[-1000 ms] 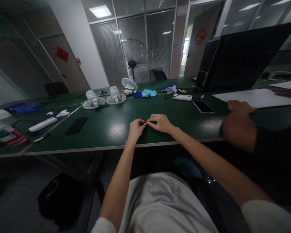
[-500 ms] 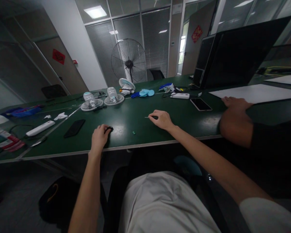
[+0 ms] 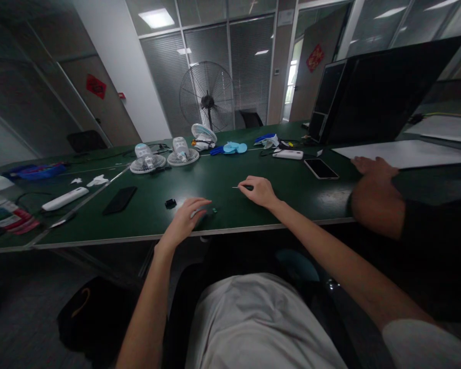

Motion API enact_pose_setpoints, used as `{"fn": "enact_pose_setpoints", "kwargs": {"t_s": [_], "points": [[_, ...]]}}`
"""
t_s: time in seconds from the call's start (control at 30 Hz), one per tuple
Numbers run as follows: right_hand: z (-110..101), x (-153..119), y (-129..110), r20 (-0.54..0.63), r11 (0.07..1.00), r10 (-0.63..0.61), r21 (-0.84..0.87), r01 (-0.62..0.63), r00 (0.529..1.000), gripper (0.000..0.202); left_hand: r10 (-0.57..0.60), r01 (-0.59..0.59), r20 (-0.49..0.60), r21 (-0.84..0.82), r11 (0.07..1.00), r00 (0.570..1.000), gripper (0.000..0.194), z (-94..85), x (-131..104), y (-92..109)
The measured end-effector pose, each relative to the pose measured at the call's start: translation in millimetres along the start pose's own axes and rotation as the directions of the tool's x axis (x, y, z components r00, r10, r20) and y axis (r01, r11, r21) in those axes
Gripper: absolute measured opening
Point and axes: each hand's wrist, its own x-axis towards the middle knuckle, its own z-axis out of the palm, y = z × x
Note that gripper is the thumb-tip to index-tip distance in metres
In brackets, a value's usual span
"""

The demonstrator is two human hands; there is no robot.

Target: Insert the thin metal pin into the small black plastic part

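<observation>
My left hand (image 3: 190, 212) is open over the green table (image 3: 230, 171), fingers stretched toward a tiny green piece (image 3: 214, 210) that looks like a circuit board. No contact with it can be made out. A small black part (image 3: 170, 203) lies on the table to the left of that hand. My right hand (image 3: 259, 190) is closed around a thin tool, apparently a small screwdriver (image 3: 235, 187). Its slim metal shaft points left, and most of its dark handle is hidden in the fingers.
Small white fans (image 3: 148, 161) and light-blue fan blades (image 3: 235, 147) stand farther back. A black phone (image 3: 120, 200) lies left, another phone (image 3: 321, 168) right. Another person's hand (image 3: 374, 166) rests by a white board (image 3: 411, 152), near a large black monitor (image 3: 376, 97).
My left hand has let go of the black part, leaving it on the table, and has moved right toward the green piece with its fingers opened. My right hand stays nearly in place.
</observation>
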Motion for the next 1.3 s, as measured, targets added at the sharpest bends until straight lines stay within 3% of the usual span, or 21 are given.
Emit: {"fn": "enact_pose_setpoints", "kwargs": {"t_s": [0.1,0.27,0.37,0.47,0.53,0.63,0.73,0.83,0.93,1.1,1.3], "points": [[2.9,0.7,1.9,-0.015,1.0,0.007,-0.021,-0.007,1.0,0.022,0.09,-0.084,0.114,-0.056,0.995,0.989,0.03,15.3,10.9,-0.3],[2.0,1.2,3.1,0.009,1.0,-0.001,-0.006,0.002,1.0,0.022,0.054,-0.057,0.148,0.018,0.998,0.988,0.025,17.2,17.8,-0.8],[-1.0,0.7,1.4,0.022,1.0,0.003,0.007,-0.003,1.0,0.023,0.004,-0.009,0.113,0.044,0.999,0.994,0.022,11.4,16.3,-1.4],[-3.1,0.3,-0.5,0.034,1.0,0.012,0.015,-0.012,0.999,0.023,-0.171,0.171,-0.021,0.02,0.985,0.985,0.02,2.1,12.6,-15.3],[-3.6,0.3,-1.1,0.037,1.0,0.009,0.022,-0.01,0.999,0.023,-0.296,0.294,-0.151,-0.042,0.955,0.943,0.022,-7.7,8.6,-30.9],[-3.8,0.2,-0.8,0.035,1.0,0.005,0.025,-0.006,0.999,0.022,-0.434,0.374,-0.3,-0.24,0.896,0.849,0.03,-24.6,-0.1,-53.9],[-4.9,-0.3,-0.1,0.038,1.0,0.003,0.021,-0.003,0.999,0.023,-0.533,0.389,-0.375,-0.396,0.832,0.758,0.037,-35.7,-10.0,-69.0],[-6.5,-0.9,-0.1,0.044,1.0,0.007,0.021,-0.008,0.999,0.024,-0.567,0.423,-0.424,-0.39,0.818,0.706,0.037,-37.8,-16.5,-77.7],[-6.5,-1.0,-0.2,0.055,1.0,0.012,0.022,-0.013,0.998,0.024,-0.553,0.477,-0.426,-0.28,0.833,0.716,0.034,-35.8,-17.9,-84.7],[-2.5,-0.2,0.9,0.027,1.0,0.017,-0.002,-0.017,0.999,0.021,-0.491,0.503,-0.405,-0.085,0.86,0.771,0.032,-35.7,-14.1,-90.6],[-3.0,0.4,0.3,0.044,1.0,0.021,0.004,-0.021,0.999,0.023,-0.505,0.54,-0.338,0.013,0.841,0.794,0.03,-38.6,-7.8,-87.5]]}}
